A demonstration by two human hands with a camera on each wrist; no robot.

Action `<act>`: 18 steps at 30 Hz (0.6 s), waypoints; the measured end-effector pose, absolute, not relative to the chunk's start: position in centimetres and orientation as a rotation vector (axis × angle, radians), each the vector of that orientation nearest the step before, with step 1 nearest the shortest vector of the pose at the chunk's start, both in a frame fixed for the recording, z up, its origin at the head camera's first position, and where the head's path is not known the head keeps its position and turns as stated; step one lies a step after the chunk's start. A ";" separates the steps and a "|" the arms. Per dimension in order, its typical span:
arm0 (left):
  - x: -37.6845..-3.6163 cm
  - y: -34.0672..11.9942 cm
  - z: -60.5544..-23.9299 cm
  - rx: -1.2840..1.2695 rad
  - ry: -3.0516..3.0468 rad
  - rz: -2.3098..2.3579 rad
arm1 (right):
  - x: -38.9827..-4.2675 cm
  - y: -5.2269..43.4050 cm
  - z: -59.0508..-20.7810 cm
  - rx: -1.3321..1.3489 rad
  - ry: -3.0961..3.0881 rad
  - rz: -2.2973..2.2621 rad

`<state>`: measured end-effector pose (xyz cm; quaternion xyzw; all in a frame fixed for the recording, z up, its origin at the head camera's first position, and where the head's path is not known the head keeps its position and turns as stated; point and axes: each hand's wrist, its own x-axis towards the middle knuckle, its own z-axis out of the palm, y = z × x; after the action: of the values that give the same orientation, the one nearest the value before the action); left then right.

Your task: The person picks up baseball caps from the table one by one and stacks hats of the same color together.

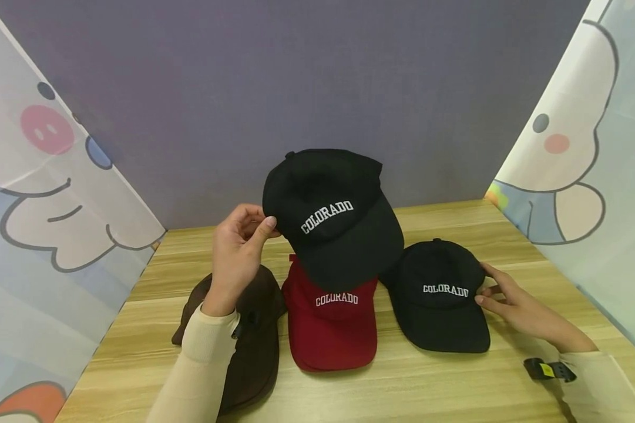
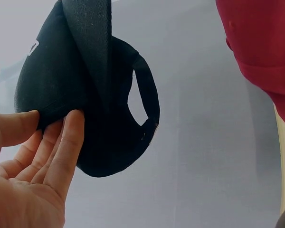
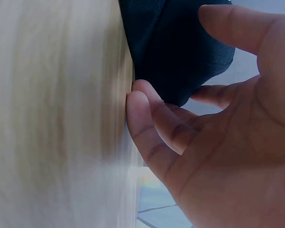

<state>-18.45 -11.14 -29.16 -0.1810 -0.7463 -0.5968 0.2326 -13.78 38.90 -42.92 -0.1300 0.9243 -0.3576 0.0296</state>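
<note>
Raised black cotton "COLORADO" baseball cap (image 1: 330, 217): held clear of the light wooden worktop (image 1: 454, 382) at 12 o'clock, pinched at its crown edge between thumb and fingers of the left hand (image 1: 238, 252), apparently so the lettering faces forward.

Second black "COLORADO" cap (image 1: 439, 294): flat on the worktop at 3 o'clock; the right hand (image 1: 513, 302) has loosely spread fingers touching its side, thumb above, seemingly steadying it, with no closed grip visible.

Dark red "COLORADO" cap (image 1: 330, 320): centre, partly overlapped by the raised cap.

Brown cap (image 1: 254, 352): at 9 o'clock, half hidden beneath the left sleeve.

Cartoon-printed side panels and a grey back wall enclose the worktop.
</note>
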 end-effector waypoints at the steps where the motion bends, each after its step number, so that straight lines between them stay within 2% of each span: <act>1: -18.4 -11.0 -29.1 -0.497 -2.055 -1.641 | -13.8 38.9 -42.9 -0.399 2.848 -1.105; 18: -18.3 -8.4 -29.3 -0.520 -2.149 -1.587 | -13.7 38.9 -42.9 -0.409 2.842 -1.111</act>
<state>-18.34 -8.38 -29.29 -0.1868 -0.7722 -0.5704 0.2083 -13.71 38.88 -42.92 -0.1326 0.9227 -0.3605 0.0315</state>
